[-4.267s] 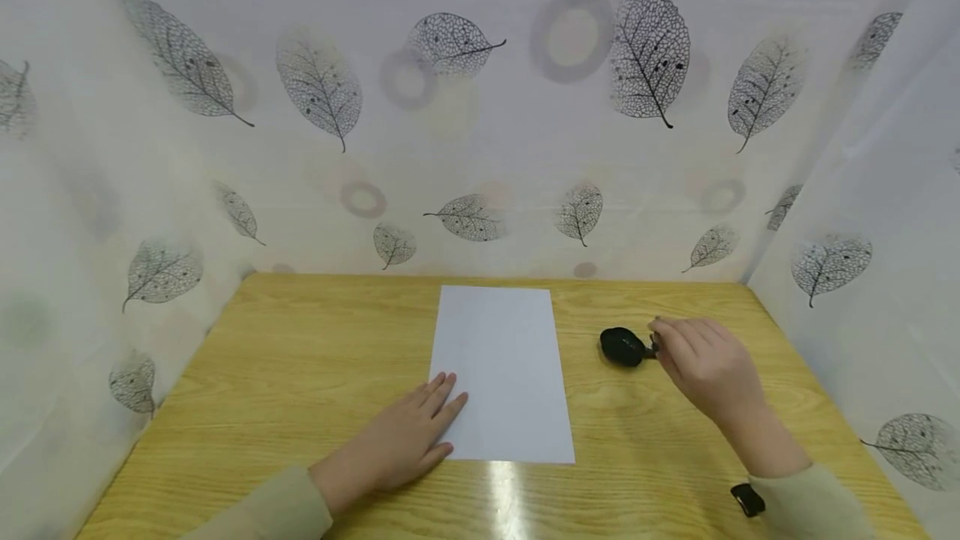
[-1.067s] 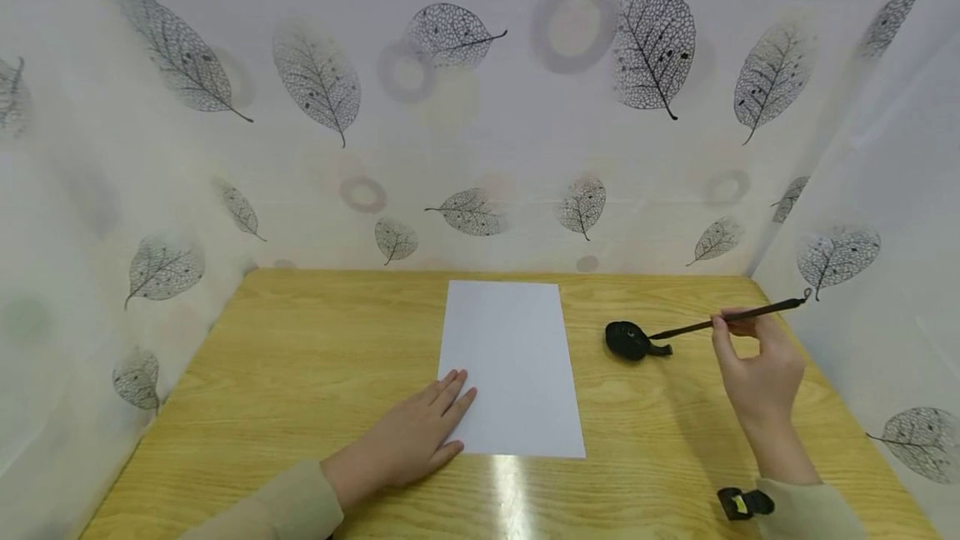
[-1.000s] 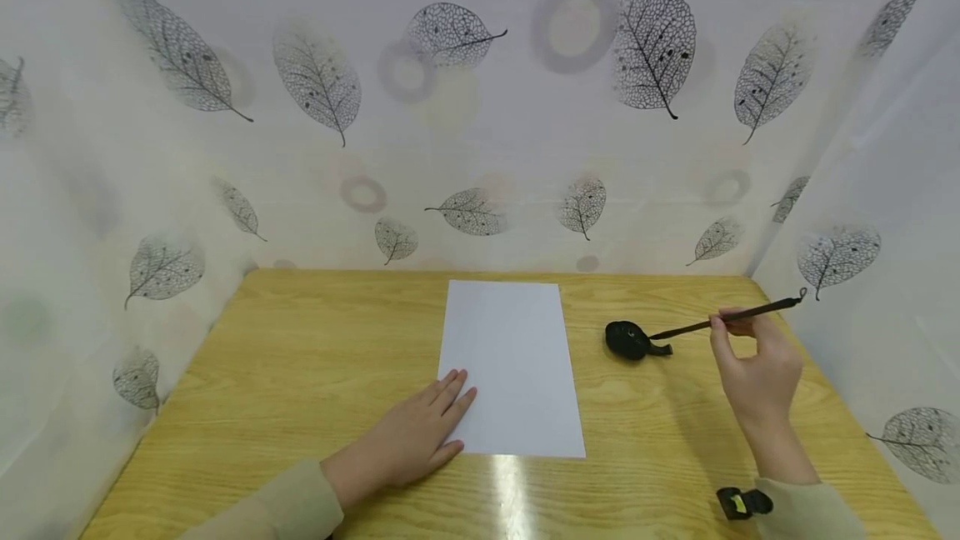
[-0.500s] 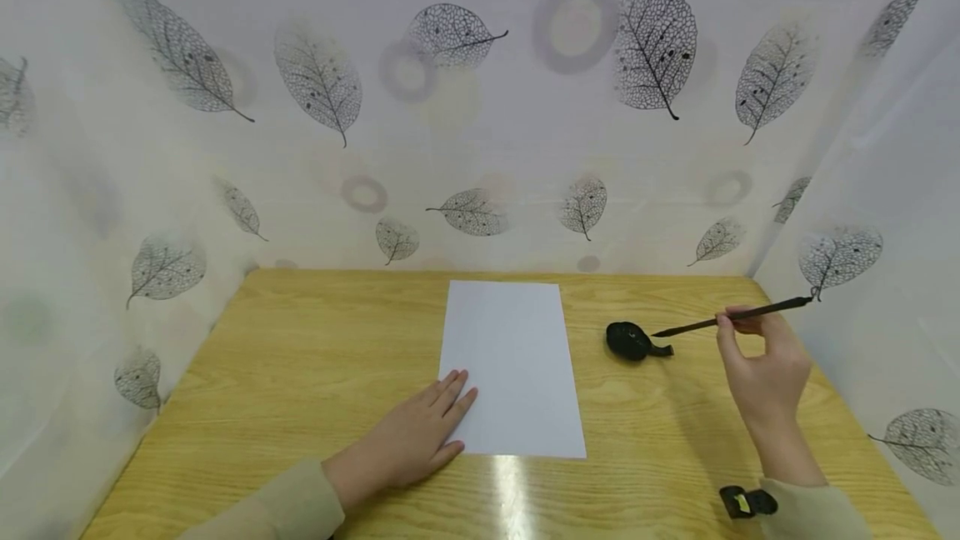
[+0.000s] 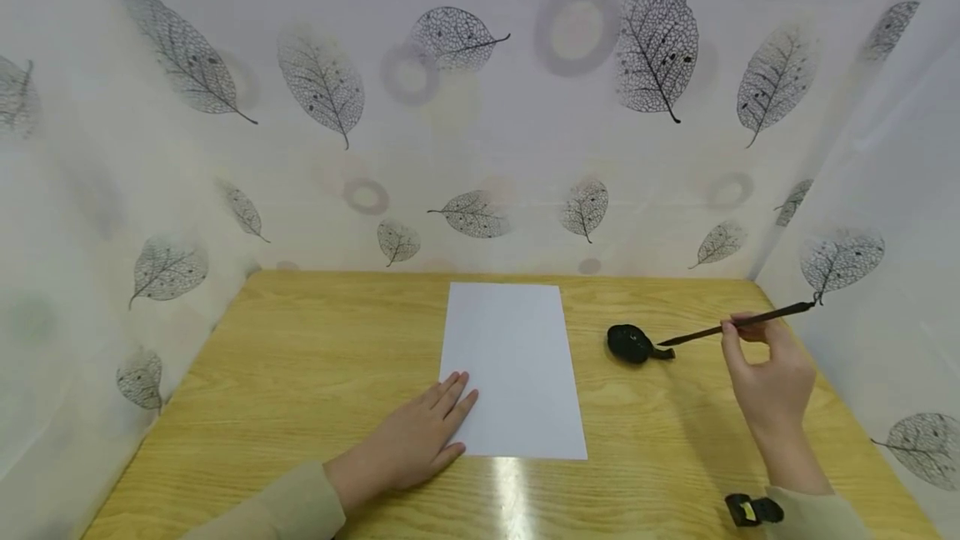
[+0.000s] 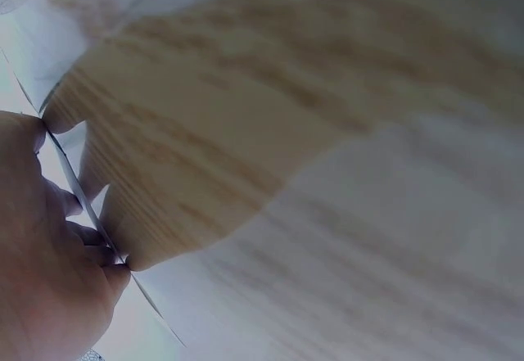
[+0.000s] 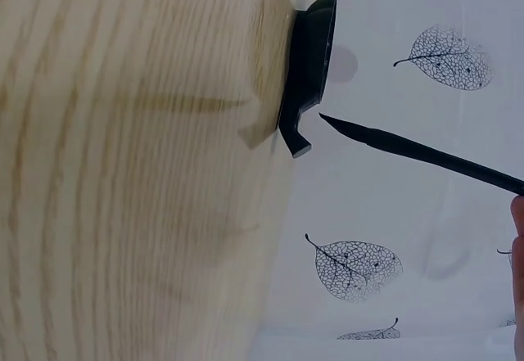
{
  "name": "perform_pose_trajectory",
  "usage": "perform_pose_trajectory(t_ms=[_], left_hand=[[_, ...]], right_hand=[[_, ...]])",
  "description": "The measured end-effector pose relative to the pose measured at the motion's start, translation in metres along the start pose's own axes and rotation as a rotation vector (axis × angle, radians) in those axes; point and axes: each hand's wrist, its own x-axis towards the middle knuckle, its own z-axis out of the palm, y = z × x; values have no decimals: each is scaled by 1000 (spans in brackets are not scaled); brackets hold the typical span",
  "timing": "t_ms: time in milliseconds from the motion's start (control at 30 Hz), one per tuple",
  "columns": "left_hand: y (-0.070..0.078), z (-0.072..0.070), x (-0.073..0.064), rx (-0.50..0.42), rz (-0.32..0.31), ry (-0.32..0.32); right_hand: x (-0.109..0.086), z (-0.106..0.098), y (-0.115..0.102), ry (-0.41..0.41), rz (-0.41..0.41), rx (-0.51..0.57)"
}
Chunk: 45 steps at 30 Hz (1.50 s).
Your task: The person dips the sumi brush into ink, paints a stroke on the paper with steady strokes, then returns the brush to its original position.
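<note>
My left hand (image 5: 412, 440) lies flat with straight fingers on the lower left edge of a blank white sheet of paper (image 5: 517, 365). Between the thumb and fingers of my right hand (image 5: 772, 386) is a dark writing brush (image 5: 697, 334), held at a slant with its black pointed tip towards the left. That tip is over the short handle of a small black ink dish (image 5: 628, 343), right of the bowl. In the right wrist view a narrow gap shows between the brush (image 7: 426, 155) tip and the dish (image 7: 308, 54).
Everything stands on a yellow wood-grain table (image 5: 315, 348). White curtains with leaf prints (image 5: 480, 140) hang behind it and along both sides. A small black device (image 5: 752, 510) is strapped at the right wrist.
Earlier my right hand was at the dish's handle; then it held the brush with the tip at the bowl. The tip has since drawn off rightward. My left hand stays on the paper.
</note>
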Motion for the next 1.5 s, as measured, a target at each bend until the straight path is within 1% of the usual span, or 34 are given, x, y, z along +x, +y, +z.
perform_pose_trajectory(t_ms=[200, 333, 433, 633, 933, 1167, 1367, 1500], left_hand=[[0, -1, 0, -7, 7, -7], [0, -1, 0, 2, 7, -4], [0, -1, -1, 10, 7, -2], [0, 0, -1, 6, 1, -7], [0, 2, 0, -6, -8, -6], [0, 1, 0, -6, -5, -8], [0, 2, 0, 2, 0, -1], [0, 3, 1, 8, 4, 6]], right_hand=[[3, -8, 2, 9, 31, -15], [7, -12, -1, -9, 32, -3], [9, -10, -5, 8, 18, 13], [12, -4, -11, 51, -5, 52], [16, 8, -19, 78, -6, 110], [18, 19, -28, 70, -33, 156], [20, 29, -38, 65, -19, 162], [21, 37, -45, 67, -23, 178]])
